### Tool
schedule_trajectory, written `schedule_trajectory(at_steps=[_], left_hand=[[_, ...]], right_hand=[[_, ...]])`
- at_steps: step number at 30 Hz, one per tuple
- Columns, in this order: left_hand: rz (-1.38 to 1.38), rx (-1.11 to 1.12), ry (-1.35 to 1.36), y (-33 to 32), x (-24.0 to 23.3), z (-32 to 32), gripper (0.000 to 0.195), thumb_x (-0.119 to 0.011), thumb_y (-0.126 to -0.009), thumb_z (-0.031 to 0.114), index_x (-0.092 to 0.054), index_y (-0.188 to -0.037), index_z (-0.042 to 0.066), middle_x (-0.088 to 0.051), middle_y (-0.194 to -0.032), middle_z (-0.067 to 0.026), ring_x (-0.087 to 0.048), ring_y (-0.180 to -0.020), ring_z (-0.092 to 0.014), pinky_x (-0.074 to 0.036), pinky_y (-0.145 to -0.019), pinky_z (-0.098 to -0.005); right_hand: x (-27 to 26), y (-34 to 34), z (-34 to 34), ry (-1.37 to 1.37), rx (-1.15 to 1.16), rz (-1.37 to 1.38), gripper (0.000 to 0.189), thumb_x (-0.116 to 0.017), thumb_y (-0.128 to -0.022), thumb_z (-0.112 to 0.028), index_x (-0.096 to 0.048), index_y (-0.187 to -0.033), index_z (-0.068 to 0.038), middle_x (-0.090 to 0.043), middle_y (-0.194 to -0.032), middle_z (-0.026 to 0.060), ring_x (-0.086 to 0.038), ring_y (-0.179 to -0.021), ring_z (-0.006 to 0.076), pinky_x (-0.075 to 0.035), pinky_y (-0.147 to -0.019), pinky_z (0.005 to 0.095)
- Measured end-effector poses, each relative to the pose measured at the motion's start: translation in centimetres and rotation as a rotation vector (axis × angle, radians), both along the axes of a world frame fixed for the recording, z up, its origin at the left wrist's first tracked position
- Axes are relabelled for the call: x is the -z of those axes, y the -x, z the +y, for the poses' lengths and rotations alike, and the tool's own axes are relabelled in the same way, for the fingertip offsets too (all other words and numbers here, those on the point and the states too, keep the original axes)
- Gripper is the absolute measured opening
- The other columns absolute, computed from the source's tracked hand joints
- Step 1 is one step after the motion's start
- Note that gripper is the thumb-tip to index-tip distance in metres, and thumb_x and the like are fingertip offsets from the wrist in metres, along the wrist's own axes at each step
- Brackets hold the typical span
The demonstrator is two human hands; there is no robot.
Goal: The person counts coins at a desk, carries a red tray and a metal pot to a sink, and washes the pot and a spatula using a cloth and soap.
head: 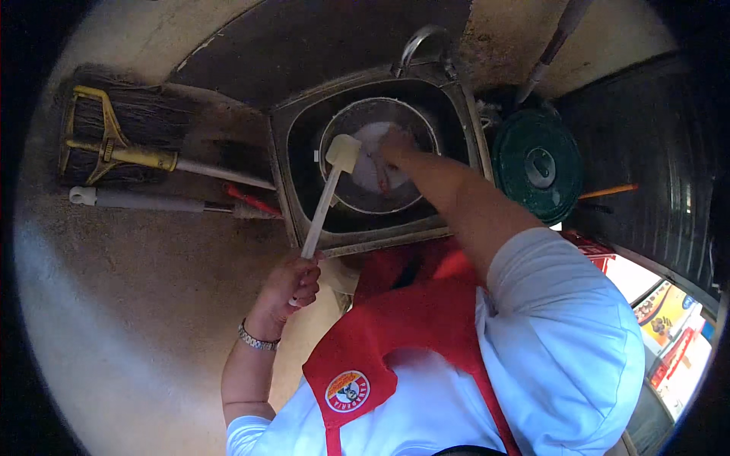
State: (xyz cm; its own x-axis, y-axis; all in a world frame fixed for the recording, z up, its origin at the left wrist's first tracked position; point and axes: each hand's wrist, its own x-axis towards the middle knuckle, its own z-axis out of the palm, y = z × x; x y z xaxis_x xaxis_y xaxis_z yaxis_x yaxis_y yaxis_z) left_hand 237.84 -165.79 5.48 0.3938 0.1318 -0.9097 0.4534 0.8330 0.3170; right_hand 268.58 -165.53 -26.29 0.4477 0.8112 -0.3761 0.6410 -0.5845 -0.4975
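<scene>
My left hand [296,282] is closed around the lower handle of a long white spatula [320,214], whose pale blade points up over the near left part of the sink. My right hand [397,147] reaches down into a round vessel [378,212] that stands in the dark sink basin [308,219]. Whitish, cloudy contents [368,165] show in the vessel around the hand. The fingers of that hand are blurred, so their grip cannot be made out. A chrome faucet [422,43] curves at the sink's far edge.
A green round lid or container [539,165] stands right of the sink, near a slanted pole [550,51]. On the left are a yellow mop frame [111,137], a grey-handled tool [148,199] and a red handle [251,200]. A dark ribbed panel [644,154] rises at right.
</scene>
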Motion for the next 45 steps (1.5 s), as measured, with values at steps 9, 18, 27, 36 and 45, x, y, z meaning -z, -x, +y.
schedule_trajectory(at_steps=[9,18,27,36,45], left_hand=[[-0.073,0.011,-0.032,0.8,0.2,0.8,0.021,-0.046,-0.090,0.014,-0.053,-0.107,0.004,-0.043,-0.059,0.0009,-0.032,-0.036,-0.005,-0.025,-0.028,-0.0185],[-0.106,-0.006,0.074,-1.0,-1.1,-0.3,0.015,-0.045,-0.093,0.019,-0.048,-0.083,0.008,-0.033,-0.050,0.0036,-0.028,-0.032,-0.005,-0.022,-0.027,-0.0198],[-0.073,-0.003,0.147,-0.7,-1.9,-2.2,0.019,-0.044,-0.094,0.022,-0.041,-0.077,0.013,-0.032,-0.048,0.0047,-0.025,-0.030,-0.005,-0.020,-0.026,-0.0199],[-0.107,0.010,0.105,-1.3,-2.2,-2.6,0.020,-0.042,-0.096,0.025,-0.041,-0.079,0.014,-0.029,-0.047,0.0050,-0.025,-0.030,-0.005,-0.021,-0.027,-0.0196],[-0.106,-0.034,0.106,-1.0,-2.5,-2.6,0.017,-0.043,-0.095,0.023,-0.042,-0.081,0.014,-0.031,-0.048,0.0053,-0.026,-0.030,-0.005,-0.022,-0.027,-0.0200]], right_hand=[[2.8,-2.0,-1.0,0.183,-0.420,-0.016,0.030,-0.054,-0.084,-0.028,-0.062,-0.101,-0.005,-0.059,-0.104,0.0162,-0.056,-0.098,0.0294,-0.044,-0.086,0.0433],[-9.3,5.1,1.1,-0.733,-0.301,-0.140,0.031,-0.057,-0.079,-0.026,-0.059,-0.103,-0.006,-0.058,-0.100,0.0148,-0.056,-0.095,0.0319,-0.047,-0.080,0.0430],[-8.5,4.8,2.9,-0.418,-0.380,-0.244,0.022,-0.053,-0.081,-0.027,-0.065,-0.088,-0.010,-0.064,-0.084,0.0136,-0.063,-0.078,0.0286,-0.051,-0.064,0.0393],[-5.9,1.3,3.7,-0.562,0.136,0.569,0.017,-0.052,-0.080,-0.022,-0.065,-0.079,-0.010,-0.063,-0.078,0.0121,-0.062,-0.078,0.0304,-0.052,-0.068,0.0435],[-0.1,-0.4,4.3,-0.558,-0.125,0.008,0.028,-0.050,-0.085,-0.031,-0.062,-0.092,-0.006,-0.062,-0.093,0.0143,-0.060,-0.085,0.0321,-0.048,-0.077,0.0436]])
